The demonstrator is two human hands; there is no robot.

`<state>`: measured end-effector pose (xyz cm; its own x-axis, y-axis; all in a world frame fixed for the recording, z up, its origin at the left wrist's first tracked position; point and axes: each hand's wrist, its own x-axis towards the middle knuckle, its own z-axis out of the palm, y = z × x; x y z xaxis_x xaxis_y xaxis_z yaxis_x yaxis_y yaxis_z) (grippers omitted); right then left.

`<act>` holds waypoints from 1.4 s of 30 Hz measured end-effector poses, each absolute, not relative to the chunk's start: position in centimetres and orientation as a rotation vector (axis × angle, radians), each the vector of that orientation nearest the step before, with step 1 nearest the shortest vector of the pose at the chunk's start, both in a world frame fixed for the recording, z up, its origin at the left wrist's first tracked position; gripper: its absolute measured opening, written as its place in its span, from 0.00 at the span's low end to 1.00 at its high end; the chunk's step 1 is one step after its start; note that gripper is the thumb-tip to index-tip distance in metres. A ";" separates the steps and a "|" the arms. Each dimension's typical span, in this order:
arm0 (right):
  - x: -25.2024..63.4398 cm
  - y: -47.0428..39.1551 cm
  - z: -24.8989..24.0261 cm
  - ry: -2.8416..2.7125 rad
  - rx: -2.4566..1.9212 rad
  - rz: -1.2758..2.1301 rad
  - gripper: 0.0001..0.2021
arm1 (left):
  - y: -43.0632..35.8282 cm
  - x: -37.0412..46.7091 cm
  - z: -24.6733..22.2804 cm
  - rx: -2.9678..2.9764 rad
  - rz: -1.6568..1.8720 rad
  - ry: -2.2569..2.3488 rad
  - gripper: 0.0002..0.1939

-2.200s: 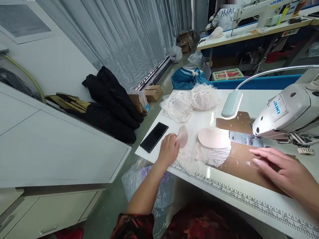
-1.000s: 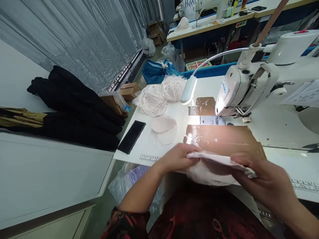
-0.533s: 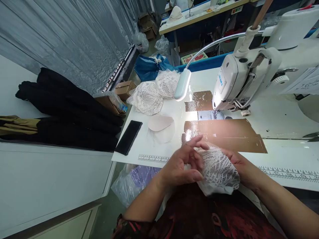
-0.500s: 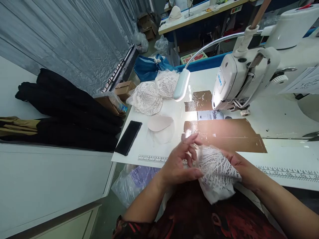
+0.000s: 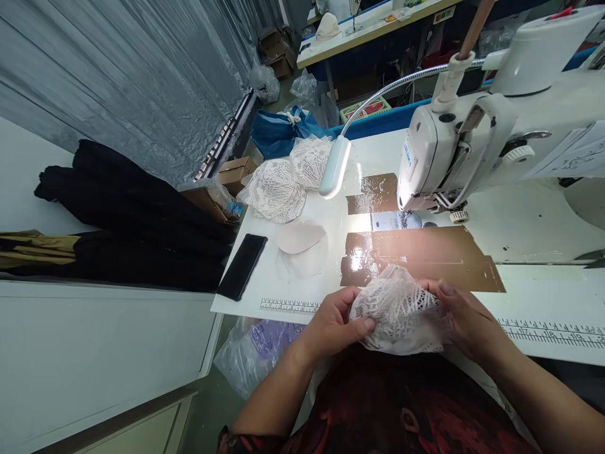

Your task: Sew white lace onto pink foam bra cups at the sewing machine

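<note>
A white lace bra cup [image 5: 399,312] is held between my two hands over the front edge of the sewing table [image 5: 472,252]. My left hand [image 5: 338,321] pinches its left edge, thumb on top of the lace. On the opposite side my right hand [image 5: 466,318] grips the right edge, with some fingertips hidden behind the fabric. Beyond the cup stands the white sewing machine [image 5: 444,151], its needle area lit. Two more lace cups [image 5: 276,189] lie at the back left of the table, near a plain pale cup piece [image 5: 301,238].
A black phone [image 5: 242,267] lies at the table's left edge. The lamp head [image 5: 335,167] hangs low over the table on a bendable neck. Brown tape [image 5: 425,255] covers the surface around the needle plate. Black cloth [image 5: 137,221] hangs at the left, and a plastic bag [image 5: 246,359] sits below.
My left hand, loose and spread beside the lace cup before, now grips its left edge. The cup has been turned and raised slightly, spread wider between both hands. The view has shifted slightly.
</note>
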<state>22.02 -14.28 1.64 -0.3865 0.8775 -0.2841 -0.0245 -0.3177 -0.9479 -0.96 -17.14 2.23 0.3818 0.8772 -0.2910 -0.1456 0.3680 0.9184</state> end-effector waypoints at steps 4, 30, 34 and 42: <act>22.0 -14.4 2.2 -1.508 -1.239 1.650 0.17 | -16.5 -1.1 3.2 1.157 0.774 1.041 0.31; 21.7 -13.2 2.1 -1.486 -1.299 1.560 0.15 | -12.8 1.1 4.3 1.348 0.679 0.973 0.12; 22.1 -12.8 2.1 -1.371 -1.255 1.762 0.14 | -12.5 1.0 4.2 1.082 0.627 0.882 0.17; 21.7 -12.2 2.9 -1.069 -1.181 1.899 0.14 | -12.7 3.0 2.4 0.647 0.743 0.880 0.20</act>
<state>21.67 -12.17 2.93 -0.3825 0.8388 -0.3875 -0.1036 -0.4557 -0.8841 2.98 -12.70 2.35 0.4281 0.7905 -0.4381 -0.2992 0.5813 0.7567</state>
